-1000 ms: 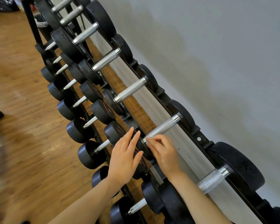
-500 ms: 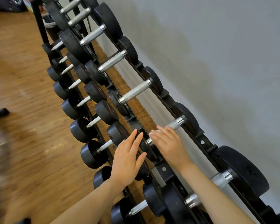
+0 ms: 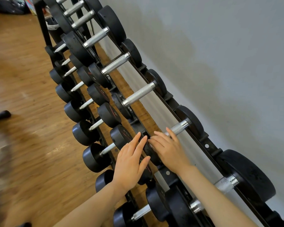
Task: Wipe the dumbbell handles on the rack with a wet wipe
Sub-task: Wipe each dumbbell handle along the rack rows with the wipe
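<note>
Two bare hands are what I see over the black steel dumbbell rack (image 3: 206, 145), which runs along the pale grey wall (image 3: 228, 63). I take as my landmark the knurled silver dumbbell handle (image 3: 179, 127) on the rack's upper tier.

My right hand (image 3: 168, 149) lies palm down over the near end of that handle, its fingers (image 3: 161, 136) stretched out almost straight and close together, pointing up the rack. Only the far stretch of the handle, next to its black rubber weight head (image 3: 191, 122) on the wall side, shows beyond the fingertips. A sliver of something pale shows under this hand's fingers; I cannot tell whether it is the wet wipe, and I cannot tell whether the thumb hooks under the bar.

My left hand (image 3: 131, 161) sits just beside the right hand, on the floor side of the handle, flat and spread, its fingers resting against the handle's near black weight head (image 3: 147, 149). It holds nothing that I can see.

Further up the rack from the handle, more silver-handled black dumbbells (image 3: 138, 95) lie in two tiers. Brown wooden floor (image 3: 23, 145) stretches below them.
</note>
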Motion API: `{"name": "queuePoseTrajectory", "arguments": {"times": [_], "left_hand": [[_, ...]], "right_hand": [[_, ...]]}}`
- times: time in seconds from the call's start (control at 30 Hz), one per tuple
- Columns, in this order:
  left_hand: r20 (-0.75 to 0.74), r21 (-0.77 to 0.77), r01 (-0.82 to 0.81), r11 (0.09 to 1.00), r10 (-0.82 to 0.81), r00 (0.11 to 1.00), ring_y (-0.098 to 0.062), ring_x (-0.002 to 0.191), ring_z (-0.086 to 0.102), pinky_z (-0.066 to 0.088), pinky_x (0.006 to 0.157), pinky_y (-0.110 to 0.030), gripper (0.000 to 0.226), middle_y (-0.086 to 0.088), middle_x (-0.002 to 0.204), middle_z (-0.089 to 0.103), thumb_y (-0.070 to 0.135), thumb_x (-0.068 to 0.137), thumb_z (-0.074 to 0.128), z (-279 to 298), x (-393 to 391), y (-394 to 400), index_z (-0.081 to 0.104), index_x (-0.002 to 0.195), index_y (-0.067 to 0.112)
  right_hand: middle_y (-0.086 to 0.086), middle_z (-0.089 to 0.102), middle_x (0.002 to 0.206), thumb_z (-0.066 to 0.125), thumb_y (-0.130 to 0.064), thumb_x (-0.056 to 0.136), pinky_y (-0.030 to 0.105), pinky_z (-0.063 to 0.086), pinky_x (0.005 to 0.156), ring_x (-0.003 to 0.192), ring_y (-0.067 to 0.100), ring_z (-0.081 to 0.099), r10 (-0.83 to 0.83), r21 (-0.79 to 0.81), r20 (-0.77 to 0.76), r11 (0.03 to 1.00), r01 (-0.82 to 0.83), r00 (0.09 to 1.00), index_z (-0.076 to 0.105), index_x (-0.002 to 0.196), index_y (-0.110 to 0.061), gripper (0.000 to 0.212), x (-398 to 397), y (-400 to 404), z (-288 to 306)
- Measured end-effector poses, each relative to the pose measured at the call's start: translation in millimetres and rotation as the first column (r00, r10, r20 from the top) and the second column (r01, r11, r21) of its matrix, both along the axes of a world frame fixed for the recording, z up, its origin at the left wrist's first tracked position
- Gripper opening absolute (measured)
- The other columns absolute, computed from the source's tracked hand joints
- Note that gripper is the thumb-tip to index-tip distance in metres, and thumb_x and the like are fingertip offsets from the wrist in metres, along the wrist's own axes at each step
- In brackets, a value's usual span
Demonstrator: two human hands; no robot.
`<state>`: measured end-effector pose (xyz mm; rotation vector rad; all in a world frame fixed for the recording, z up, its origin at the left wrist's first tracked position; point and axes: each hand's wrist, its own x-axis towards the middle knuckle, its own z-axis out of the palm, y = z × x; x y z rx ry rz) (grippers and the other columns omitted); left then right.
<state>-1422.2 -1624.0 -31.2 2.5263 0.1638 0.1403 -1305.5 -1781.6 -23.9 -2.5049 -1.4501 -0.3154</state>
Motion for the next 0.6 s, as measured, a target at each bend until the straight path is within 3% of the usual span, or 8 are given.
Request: {"name": "queuePoseTrajectory", "arguments": {"times": [0.13, 0.27, 0.4, 0.5, 0.6], "left_hand": [[-0.012, 0.016, -0.001, 1.000, 0.001, 1.000, -0.016, 0.147, 0.025, 0.020, 0.118, -0.037, 0.065, 0.010, 0.164, 0.012, 0.058, 0.096, 0.028, 1, 0, 1, 0.008, 0.154, 0.039], [-0.002, 0.018, -0.001, 1.000, 0.001, 1.000, -0.015, 0.147, 0.024, 0.018, 0.117, -0.035, 0.065, 0.011, 0.164, 0.010, 0.059, 0.095, 0.027, 1, 0, 0, 0.002, 0.153, 0.043], [0.002, 0.022, -0.008, 1.000, 0.008, 1.000, -0.016, 0.146, 0.026, 0.021, 0.117, -0.036, 0.064, 0.011, 0.163, 0.010, 0.059, 0.096, 0.026, 1, 0, -1, -0.003, 0.150, 0.044], [0.008, 0.007, -0.015, 1.000, 0.015, 1.000, -0.016, 0.146, 0.026, 0.024, 0.117, -0.038, 0.063, 0.010, 0.164, 0.011, 0.058, 0.096, 0.026, 1, -1, -2, 0.000, 0.152, 0.042], [0.009, -0.002, -0.021, 1.000, 0.021, 1.000, -0.016, 0.147, 0.026, 0.026, 0.117, -0.040, 0.063, 0.011, 0.164, 0.009, 0.058, 0.096, 0.025, 1, -1, -4, 0.001, 0.152, 0.041]], "right_hand": [[0.001, 0.067, 0.120, 0.048, -0.025, 0.095, 0.043, 0.023, 0.116, 0.124, 0.021, 0.054, -0.153, 0.140, 0.010, 0.979, 0.150, 0.988, 0.068, 0.118, -0.013, 0.033, -7, -1, -6], [0.001, 0.065, 0.125, 0.051, -0.024, 0.094, 0.042, 0.022, 0.117, 0.128, 0.023, 0.050, -0.142, 0.229, -0.025, 0.963, 0.144, 0.990, 0.067, 0.122, -0.013, 0.034, -20, -2, -15], [0.001, 0.066, 0.124, 0.055, -0.024, 0.094, 0.046, 0.036, 0.109, 0.125, 0.024, 0.052, -0.289, 0.315, -0.042, 0.905, 0.287, 0.957, 0.069, 0.118, -0.012, 0.030, -16, -7, -17], [0.001, 0.065, 0.125, 0.057, -0.023, 0.093, 0.041, 0.046, 0.099, 0.124, 0.022, 0.052, -0.241, 0.306, -0.049, 0.920, 0.244, 0.969, 0.067, 0.122, -0.011, 0.033, -23, -4, -17], [-0.001, 0.063, 0.126, 0.057, -0.024, 0.093, 0.032, 0.042, 0.099, 0.121, 0.016, 0.051, -0.201, 0.284, -0.054, 0.936, 0.208, 0.978, 0.065, 0.124, -0.013, 0.034, -27, -4, -14]]}}
